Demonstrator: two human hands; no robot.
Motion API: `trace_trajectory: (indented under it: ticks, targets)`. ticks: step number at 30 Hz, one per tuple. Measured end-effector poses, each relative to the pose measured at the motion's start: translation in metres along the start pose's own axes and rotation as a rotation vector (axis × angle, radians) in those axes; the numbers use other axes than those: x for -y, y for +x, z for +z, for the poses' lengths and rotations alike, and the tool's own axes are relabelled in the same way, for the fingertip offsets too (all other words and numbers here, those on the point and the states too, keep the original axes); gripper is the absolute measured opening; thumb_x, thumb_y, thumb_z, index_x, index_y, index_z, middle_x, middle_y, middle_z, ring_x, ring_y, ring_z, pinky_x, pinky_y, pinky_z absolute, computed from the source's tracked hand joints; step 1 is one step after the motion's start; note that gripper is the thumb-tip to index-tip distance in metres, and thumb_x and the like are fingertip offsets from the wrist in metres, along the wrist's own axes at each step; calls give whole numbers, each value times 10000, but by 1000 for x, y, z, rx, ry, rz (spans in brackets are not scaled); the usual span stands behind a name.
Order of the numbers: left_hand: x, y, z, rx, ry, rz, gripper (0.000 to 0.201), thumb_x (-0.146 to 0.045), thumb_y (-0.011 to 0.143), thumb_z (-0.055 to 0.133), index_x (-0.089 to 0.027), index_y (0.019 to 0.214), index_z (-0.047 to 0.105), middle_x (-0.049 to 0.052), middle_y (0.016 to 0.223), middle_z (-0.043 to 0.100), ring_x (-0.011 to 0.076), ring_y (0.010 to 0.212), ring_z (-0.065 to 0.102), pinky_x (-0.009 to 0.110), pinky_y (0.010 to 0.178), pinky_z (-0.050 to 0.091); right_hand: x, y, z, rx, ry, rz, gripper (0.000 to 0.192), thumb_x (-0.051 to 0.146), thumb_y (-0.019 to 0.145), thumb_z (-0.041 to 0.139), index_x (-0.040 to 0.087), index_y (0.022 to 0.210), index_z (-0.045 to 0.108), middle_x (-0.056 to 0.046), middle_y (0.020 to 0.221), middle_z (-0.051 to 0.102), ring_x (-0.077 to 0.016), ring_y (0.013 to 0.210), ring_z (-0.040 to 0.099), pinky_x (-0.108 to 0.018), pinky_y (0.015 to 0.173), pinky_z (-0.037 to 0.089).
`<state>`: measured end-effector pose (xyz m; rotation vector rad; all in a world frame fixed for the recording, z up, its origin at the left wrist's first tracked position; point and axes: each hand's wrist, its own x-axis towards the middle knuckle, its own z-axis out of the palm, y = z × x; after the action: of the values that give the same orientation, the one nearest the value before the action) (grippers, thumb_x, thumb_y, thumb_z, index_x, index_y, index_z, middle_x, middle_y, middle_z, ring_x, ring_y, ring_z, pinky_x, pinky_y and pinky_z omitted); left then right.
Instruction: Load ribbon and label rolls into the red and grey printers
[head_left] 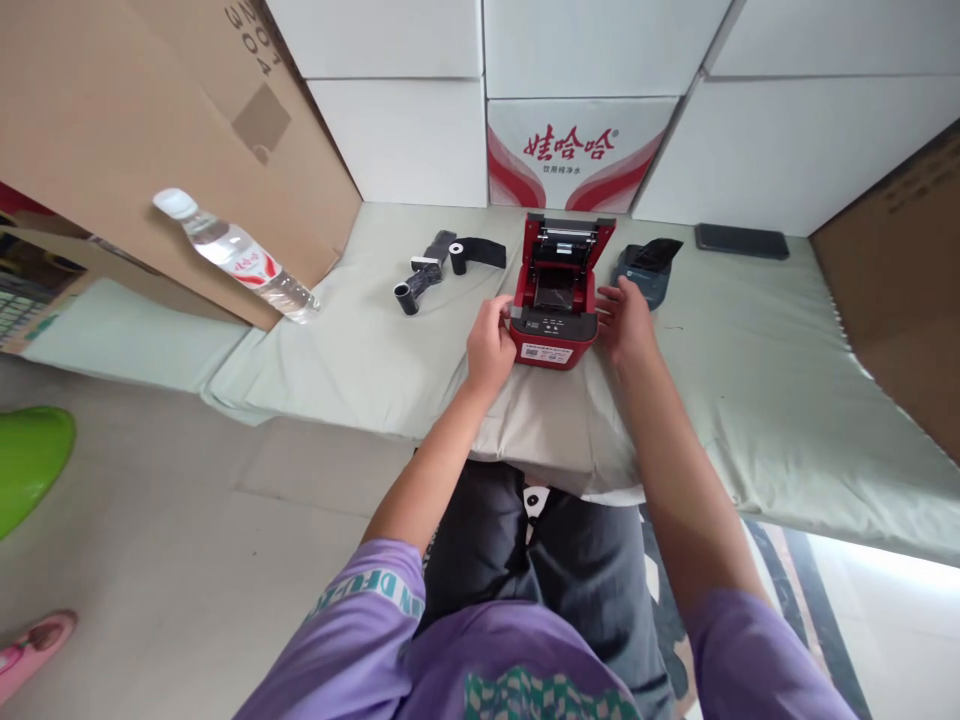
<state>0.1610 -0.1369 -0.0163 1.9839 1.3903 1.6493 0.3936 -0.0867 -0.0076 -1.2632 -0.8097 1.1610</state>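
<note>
A pale green padded surface [750,370] is spread across the view, backed by stacked white boxes [405,130], one of which is printed with red characters [574,150]. A large brown cardboard sheet [150,120] is leaned at the left, and a plastic water bottle [236,255] is laid on its side against it, cap pointing away from the person.

At the middle of the padded surface, near its front edge, a small red printer [559,300] is placed with its lid raised upright, so that the dark paper bay is exposed. The printer is flanked by both hands. The left hand [491,345] is curled against the printer's left front corner, fingers pressed to its side. The right hand [626,320] is laid along the right side with fingers loosely extended and touching the casing; whether a firm grip is applied cannot be told.

Just left of the printer, black ribbon rolls [439,265] are scattered. A dark pouch [645,268] is set just right of it, and a black phone [741,241] is laid farther right, near the boxes.
</note>
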Motion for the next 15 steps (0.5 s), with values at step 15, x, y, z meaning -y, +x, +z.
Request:
trace_trajectory:
  ticks: [15]
  targets:
    - [0,-3,-7,-62,-146,-33,385,-85,957,476,-265,1286,563,55,1082,727,156,888,673,298,833,549,-26,29,33,-5,54,-378,691,922,731,690,267,943,629,-7,945,689,-218,970,688,-396,911,597]
